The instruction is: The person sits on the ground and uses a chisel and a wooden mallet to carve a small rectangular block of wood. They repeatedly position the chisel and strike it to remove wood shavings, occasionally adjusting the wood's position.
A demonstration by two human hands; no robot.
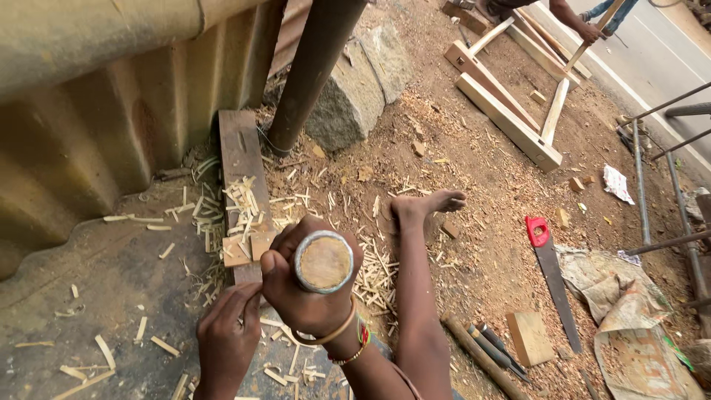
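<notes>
My right hand (307, 289) is shut around a round wooden tool handle (324, 261) with a metal ring at its end, seen end-on and pointing up at the camera. Bangles circle that wrist. Just left of it and lower, my left hand (226, 333) has its fingertips pinched together under the right hand; what they pinch is hidden. Both hands hover over the near end of a dark plank (241, 148) that carries small flat wood blocks (248, 247) and pale splinters. My bare foot (429, 204) stretches out to the right of the plank.
A corrugated metal wall (89, 111) is at left, with a dark pole (311, 67) and a stone (355, 89) behind the plank. On the dirt at right lie a red-handled saw (552, 274), a wood block (529, 337), chisels (496, 348) and a sack (637, 333). Another person's hand (589, 31) works on a wooden frame (503, 111).
</notes>
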